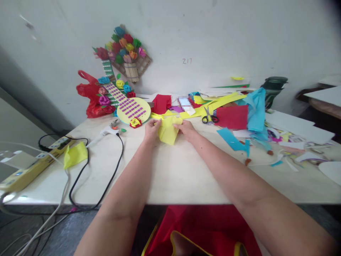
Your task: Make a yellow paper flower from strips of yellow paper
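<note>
Between my hands is a piece of yellow crepe paper point(168, 131), held up a little above the table. My left hand point(152, 128) pinches its left edge, while my right hand point(187, 130) grips the right edge between thumb and fingers. Creases run across the sheet, and its lower corner hangs down. Just beyond my hands lie yellow paper strips point(195, 114) and scissors point(209, 116) with black handles, blades pointing away. A round yellow craft piece point(145, 106) with purple-striped neck and paper flowers leans to the left of my hands.
On the left are a power strip point(34, 166), a glue gun point(110, 130) with its black cord, and another yellow paper point(76, 155). To the right lie red paper point(231, 117), blue paper point(257, 110) and paper scraps point(293, 142). A red bag point(90, 94) stands near the wall.
</note>
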`<state>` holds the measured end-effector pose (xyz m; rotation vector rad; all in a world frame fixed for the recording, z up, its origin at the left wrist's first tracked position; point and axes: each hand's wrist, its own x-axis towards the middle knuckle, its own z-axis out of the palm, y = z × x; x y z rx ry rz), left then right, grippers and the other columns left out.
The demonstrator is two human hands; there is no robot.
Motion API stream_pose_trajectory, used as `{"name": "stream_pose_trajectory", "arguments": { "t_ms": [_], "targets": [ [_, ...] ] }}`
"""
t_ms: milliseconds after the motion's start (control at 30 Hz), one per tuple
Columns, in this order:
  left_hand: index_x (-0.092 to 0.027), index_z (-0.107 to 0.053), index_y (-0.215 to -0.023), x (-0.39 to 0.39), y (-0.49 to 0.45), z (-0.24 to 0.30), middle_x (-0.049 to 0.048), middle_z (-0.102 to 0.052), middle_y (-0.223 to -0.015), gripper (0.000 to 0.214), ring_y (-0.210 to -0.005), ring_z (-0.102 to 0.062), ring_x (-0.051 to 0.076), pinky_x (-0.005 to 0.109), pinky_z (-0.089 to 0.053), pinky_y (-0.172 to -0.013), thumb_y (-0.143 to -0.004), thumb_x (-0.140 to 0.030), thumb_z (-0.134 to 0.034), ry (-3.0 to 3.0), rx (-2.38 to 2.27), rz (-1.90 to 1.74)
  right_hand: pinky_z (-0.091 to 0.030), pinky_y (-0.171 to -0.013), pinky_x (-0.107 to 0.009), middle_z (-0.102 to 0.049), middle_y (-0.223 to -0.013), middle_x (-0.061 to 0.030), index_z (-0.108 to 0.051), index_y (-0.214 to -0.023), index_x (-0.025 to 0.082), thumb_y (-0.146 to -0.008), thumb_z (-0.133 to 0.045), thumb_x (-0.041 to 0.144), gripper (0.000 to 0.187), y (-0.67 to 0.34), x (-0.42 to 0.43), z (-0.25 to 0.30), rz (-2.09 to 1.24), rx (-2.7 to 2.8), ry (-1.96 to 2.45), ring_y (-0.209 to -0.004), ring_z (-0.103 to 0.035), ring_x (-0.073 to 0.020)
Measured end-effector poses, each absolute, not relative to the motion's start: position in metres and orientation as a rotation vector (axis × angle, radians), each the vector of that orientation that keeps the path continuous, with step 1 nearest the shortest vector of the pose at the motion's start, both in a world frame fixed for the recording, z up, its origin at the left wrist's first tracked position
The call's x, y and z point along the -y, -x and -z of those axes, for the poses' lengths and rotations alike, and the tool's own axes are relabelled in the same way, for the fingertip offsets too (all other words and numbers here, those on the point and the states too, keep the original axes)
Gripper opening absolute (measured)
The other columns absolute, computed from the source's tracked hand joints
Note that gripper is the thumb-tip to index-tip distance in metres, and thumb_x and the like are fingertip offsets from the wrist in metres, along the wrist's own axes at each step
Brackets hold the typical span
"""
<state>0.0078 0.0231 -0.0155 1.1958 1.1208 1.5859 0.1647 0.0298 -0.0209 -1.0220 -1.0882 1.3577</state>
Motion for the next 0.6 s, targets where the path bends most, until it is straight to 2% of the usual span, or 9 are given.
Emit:
{"name": "stream_pose_trajectory", "arguments": {
  "t_ms": [133,267,367,600],
  "targets": [
    [-0.015,-0.051,-0.061,-0.0192,-0.0031,0.0131,-0.0031,-0.051,-0.053,0.027,-0.048,-0.047,0.008,0.020,-0.036,-0.045,-0.057,-0.035,-0.069,-1.238,-1.114,-1.438,-0.047,-0.057,-0.026,-0.066,-0.069,-0.0012,-0.060,-0.075,0.015,-0.060,-0.064,0.022,0.017,-0.1712,-0.0301,0.0195,-1.277,1.126,1.007,-0.061,-0.059,-0.0130],
    [-0.015,-0.056,-0.064,-0.0168,-0.0005,0.0114,-0.0004,-0.057,-0.057,0.027,-0.050,-0.051,0.011,0.021,-0.037,-0.045,-0.058,-0.038,-0.069,-1.280,-1.114,-1.280,-0.047,-0.063,-0.027,-0.066,-0.069,-0.0006,-0.061,-0.074,0.015,-0.058,-0.066,0.025,0.019,-0.1751,-0.0281,0.0168,-1.288,1.212,0.966,-0.065,-0.060,-0.0137],
    [-0.015,-0.056,-0.062,-0.0163,-0.0010,0.0121,-0.0012,-0.054,-0.053,0.028,-0.046,-0.048,0.009,0.021,-0.034,-0.044,-0.058,-0.039,-0.070,-1.323,-1.094,-1.201,-0.048,-0.066,-0.029,-0.064,-0.064,0.0003,-0.061,-0.070,0.016,-0.054,-0.070,0.026,0.021,-0.1737,-0.0264,0.0164,-1.349,1.290,0.925,-0.064,-0.060,-0.0147],
    [-0.016,-0.050,-0.058,-0.0181,-0.0034,0.0139,-0.0030,-0.052,-0.051,0.028,-0.046,-0.046,0.009,0.021,-0.034,-0.044,-0.056,-0.035,-0.070,-1.333,-1.135,-1.266,-0.046,-0.059,-0.027,-0.058,-0.055,0.0019,-0.055,-0.061,0.018,-0.056,-0.071,0.039,0.027,-0.1728,-0.0212,0.0161,-1.279,1.400,0.970,-0.060,-0.056,-0.0152]
  ]
}}
